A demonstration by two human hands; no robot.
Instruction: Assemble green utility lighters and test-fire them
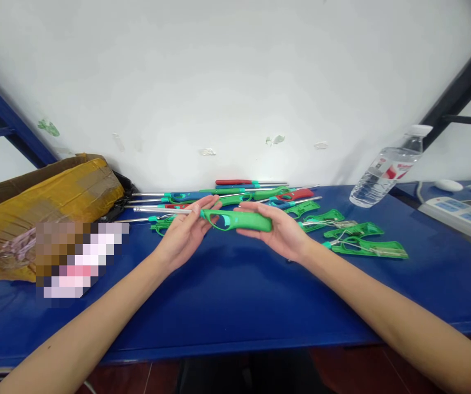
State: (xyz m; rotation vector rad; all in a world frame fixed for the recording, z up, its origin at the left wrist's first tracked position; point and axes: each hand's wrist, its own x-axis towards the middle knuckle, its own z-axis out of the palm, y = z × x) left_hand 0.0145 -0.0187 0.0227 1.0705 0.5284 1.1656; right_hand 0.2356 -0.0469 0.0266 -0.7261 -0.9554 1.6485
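Between my two hands I hold a green long-necked gas lighter [250,221] just above the table, its metal tube pointing left. My left hand [187,232] grips it where the tube meets the handle, thumb on top. My right hand [282,227] is closed around the rounded end of the handle. Behind them lie several more lighters in blue, green and red, among them a red lighter [297,195]. To the right of my right hand rest opened green lighter shells [369,247] with metal tubes and wires showing.
A taped cardboard box [67,191] stands at the left beside a blurred patch. At the right are a water bottle [383,172], a white power strip [457,210] and a white mouse-like object [449,185]. The blue table [227,312] meets a white wall at the back.
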